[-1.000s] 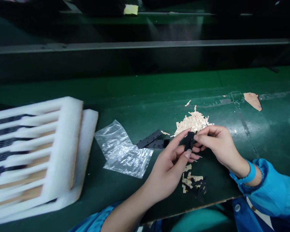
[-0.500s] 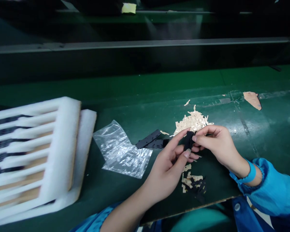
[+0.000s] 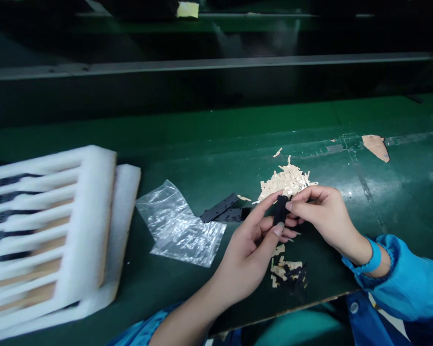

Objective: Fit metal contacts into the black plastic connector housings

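Observation:
My left hand [image 3: 250,245] pinches a small black flat part [image 3: 280,211] between thumb and fingers, just above the green table. My right hand [image 3: 323,211] meets it from the right, its fingertips pinched on the same part's upper edge. Behind the hands lies a heap of small beige paper strips [image 3: 285,180]. Two longer black strips [image 3: 225,209] lie flat to the left of the hands. Below the hands sits a little cluster of black and beige pieces [image 3: 290,275] near the table's front edge.
A crumpled clear plastic bag [image 3: 176,230] lies left of centre. White foam trays [image 3: 50,230] with slots holding dark strips are stacked at the far left. A torn tan patch [image 3: 375,145] marks the table at the right. A grey rail [image 3: 216,65] runs across behind.
Both hands stay pinched on the black part almost without moving. The view has drifted slightly, so everything sits a little further left.

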The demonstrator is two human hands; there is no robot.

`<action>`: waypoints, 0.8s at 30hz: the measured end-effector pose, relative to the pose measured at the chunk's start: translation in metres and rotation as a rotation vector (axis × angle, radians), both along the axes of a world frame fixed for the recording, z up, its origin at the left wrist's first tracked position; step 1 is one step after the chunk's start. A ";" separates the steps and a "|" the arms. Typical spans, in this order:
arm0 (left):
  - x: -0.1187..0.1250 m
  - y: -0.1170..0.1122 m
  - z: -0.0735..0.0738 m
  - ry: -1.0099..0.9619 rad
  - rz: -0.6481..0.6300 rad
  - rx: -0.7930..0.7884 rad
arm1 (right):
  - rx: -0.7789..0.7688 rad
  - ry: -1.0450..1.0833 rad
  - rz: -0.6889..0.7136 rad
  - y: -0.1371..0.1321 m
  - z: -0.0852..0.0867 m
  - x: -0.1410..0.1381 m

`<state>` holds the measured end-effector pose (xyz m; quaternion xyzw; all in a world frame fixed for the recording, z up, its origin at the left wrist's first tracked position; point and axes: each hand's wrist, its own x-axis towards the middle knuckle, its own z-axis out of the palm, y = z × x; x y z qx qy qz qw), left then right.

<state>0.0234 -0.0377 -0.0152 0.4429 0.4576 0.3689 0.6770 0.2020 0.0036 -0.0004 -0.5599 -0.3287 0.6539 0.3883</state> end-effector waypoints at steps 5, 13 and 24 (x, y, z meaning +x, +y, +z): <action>0.001 0.000 0.002 0.008 -0.001 0.000 | -0.002 0.001 -0.004 -0.001 -0.002 0.000; 0.003 0.000 0.003 -0.007 0.008 -0.004 | 0.009 -0.008 -0.014 -0.001 -0.003 0.000; 0.003 0.001 0.007 0.012 0.018 -0.023 | 0.013 -0.001 -0.030 -0.002 -0.002 -0.003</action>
